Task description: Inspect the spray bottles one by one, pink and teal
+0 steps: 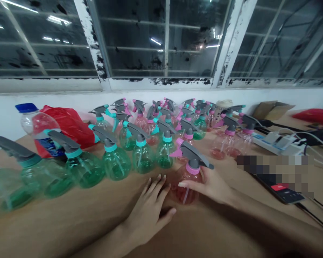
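Observation:
My right hand is closed around the side of a clear pink spray bottle with a pink collar and a grey trigger head. The bottle stands upright near the front, its nozzle facing left. Just left of it, my left hand lies flat on the table with fingers stretched out, holding nothing. Beyond my left hand runs a row of green spray bottles with turquoise collars. Behind them, more spray bottles with pink or turquoise nozzles are crowded together, partly hiding one another. Some pink spray bottles stand at the right.
On the left are a plastic drink bottle with a blue cap and a red plastic bag. A power strip with cables, a phone and a cardboard box lie to the right. Windows line the back wall.

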### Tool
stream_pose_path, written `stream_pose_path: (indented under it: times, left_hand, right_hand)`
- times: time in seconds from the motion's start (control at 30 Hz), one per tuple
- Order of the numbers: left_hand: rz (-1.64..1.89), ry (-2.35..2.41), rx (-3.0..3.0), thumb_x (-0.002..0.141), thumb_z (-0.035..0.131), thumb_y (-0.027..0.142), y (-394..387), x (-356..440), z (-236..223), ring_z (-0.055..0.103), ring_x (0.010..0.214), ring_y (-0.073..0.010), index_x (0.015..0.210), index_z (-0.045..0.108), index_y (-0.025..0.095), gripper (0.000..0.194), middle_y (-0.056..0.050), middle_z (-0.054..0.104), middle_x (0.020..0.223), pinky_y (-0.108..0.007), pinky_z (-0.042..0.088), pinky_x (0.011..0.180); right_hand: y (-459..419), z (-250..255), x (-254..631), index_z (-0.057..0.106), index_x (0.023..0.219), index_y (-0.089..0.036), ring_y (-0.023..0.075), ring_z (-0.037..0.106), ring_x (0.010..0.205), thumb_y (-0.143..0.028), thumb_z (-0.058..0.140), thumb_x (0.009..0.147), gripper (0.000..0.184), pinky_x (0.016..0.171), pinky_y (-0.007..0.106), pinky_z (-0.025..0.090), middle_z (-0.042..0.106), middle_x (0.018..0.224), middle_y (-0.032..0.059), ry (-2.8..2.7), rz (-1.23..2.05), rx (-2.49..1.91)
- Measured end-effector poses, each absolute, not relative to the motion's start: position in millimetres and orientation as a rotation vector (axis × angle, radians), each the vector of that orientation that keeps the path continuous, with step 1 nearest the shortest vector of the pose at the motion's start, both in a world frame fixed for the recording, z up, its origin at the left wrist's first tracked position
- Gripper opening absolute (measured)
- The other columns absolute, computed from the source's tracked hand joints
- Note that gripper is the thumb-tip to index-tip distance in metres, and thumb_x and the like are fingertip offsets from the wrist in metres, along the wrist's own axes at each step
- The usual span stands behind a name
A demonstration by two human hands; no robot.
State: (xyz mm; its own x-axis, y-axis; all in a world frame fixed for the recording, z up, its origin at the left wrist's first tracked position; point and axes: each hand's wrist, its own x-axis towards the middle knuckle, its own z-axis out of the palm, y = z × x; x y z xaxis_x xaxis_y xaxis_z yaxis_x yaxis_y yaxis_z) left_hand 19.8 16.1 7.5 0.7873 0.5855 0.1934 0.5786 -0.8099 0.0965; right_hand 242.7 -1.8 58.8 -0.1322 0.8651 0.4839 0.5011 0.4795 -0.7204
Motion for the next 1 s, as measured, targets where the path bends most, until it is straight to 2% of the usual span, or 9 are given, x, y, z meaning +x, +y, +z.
stream_pose_path:
  times: [0.1, 0.23, 0.4, 0.5, 0.53, 0.67, 0.83, 1.0]
  left_hand:
    - [0.346, 0.960, 2.956, 0.093, 0.050, 0.044, 17, 19, 4, 0.030, 0.134, -0.0313, 0.135, 0.044, 0.010, 0.055, -0.016, 0.036, 0.146, -0.053, 0.029, 0.107]
    - [0.360, 0.970, 2.995, 0.093, 0.050, 0.044, 20, 19, 2, 0.033, 0.133, -0.0313, 0.135, 0.045, 0.010, 0.054, -0.016, 0.038, 0.144, -0.053, 0.030, 0.106]
    - [0.434, 0.950, 3.048, 0.093, 0.050, 0.044, 22, 18, 1, 0.038, 0.131, -0.0306, 0.132, 0.049, 0.012, 0.051, -0.014, 0.041, 0.143, -0.052, 0.033, 0.105]
    - [0.489, 0.938, 3.075, 0.092, 0.051, 0.044, 23, 16, -1, 0.039, 0.130, -0.0309, 0.132, 0.049, 0.013, 0.051, -0.014, 0.041, 0.143, -0.052, 0.035, 0.104]
    - [0.505, 0.934, 3.082, 0.092, 0.051, 0.045, 24, 15, -3, 0.039, 0.130, -0.0307, 0.132, 0.048, 0.013, 0.051, -0.013, 0.041, 0.143, -0.051, 0.035, 0.103]
    - [0.584, 0.948, 3.111, 0.092, 0.051, 0.048, 27, 12, -8, 0.042, 0.128, -0.0293, 0.136, 0.044, 0.017, 0.054, -0.011, 0.042, 0.143, -0.048, 0.038, 0.102]
    - [0.643, 0.925, 3.143, 0.090, 0.053, 0.048, 28, 10, -8, 0.045, 0.126, -0.0291, 0.138, 0.040, 0.019, 0.058, -0.009, 0.043, 0.142, -0.047, 0.041, 0.100]
    - [0.651, 0.942, 3.145, 0.091, 0.051, 0.050, 27, 11, -8, 0.047, 0.125, -0.0281, 0.146, 0.028, 0.024, 0.065, -0.006, 0.042, 0.143, -0.045, 0.040, 0.102]
  right_hand:
    - [-14, 57, 244, 0.059, 0.106, -0.021, 0.0287, 0.060, 0.105, -0.045, 0.070, 0.073, 0.042, 0.092, 0.047, 0.045, 0.068, 0.107, 0.0075, -1.811, 0.380, -1.256]
    - [-25, 59, 252, 0.062, 0.097, -0.021, 0.0261, 0.067, 0.085, -0.049, 0.066, 0.076, 0.035, 0.078, 0.041, 0.052, 0.072, 0.092, 0.0057, -1.799, 0.324, -1.417]
    - [-23, 58, 288, 0.064, 0.100, -0.020, 0.0322, 0.061, 0.103, -0.054, 0.067, 0.073, 0.044, 0.086, 0.047, 0.048, 0.067, 0.110, 0.0120, -1.735, -0.014, -1.532]
    - [-9, 51, 317, 0.064, 0.090, -0.018, 0.0305, 0.065, 0.082, -0.056, 0.064, 0.075, 0.040, 0.073, 0.045, 0.051, 0.069, 0.089, 0.0117, -1.655, -0.050, -1.575]
    - [-2, 49, 325, 0.063, 0.092, -0.018, 0.0294, 0.065, 0.080, -0.055, 0.064, 0.075, 0.042, 0.072, 0.044, 0.051, 0.069, 0.089, 0.0115, -1.640, -0.051, -1.572]
    - [26, 44, 344, 0.061, 0.095, -0.017, 0.0296, 0.065, 0.087, -0.053, 0.063, 0.076, 0.041, 0.076, 0.042, 0.050, 0.068, 0.096, 0.0130, -1.588, -0.062, -1.541]
    - [54, 45, 347, 0.061, 0.097, -0.018, 0.0297, 0.065, 0.086, -0.053, 0.066, 0.074, 0.043, 0.074, 0.042, 0.051, 0.068, 0.096, 0.0123, -1.550, -0.061, -1.516]
    - [72, 47, 345, 0.061, 0.098, -0.016, 0.0313, 0.063, 0.097, -0.053, 0.065, 0.075, 0.045, 0.084, 0.045, 0.049, 0.068, 0.101, 0.0153, -1.537, -0.058, -1.480]
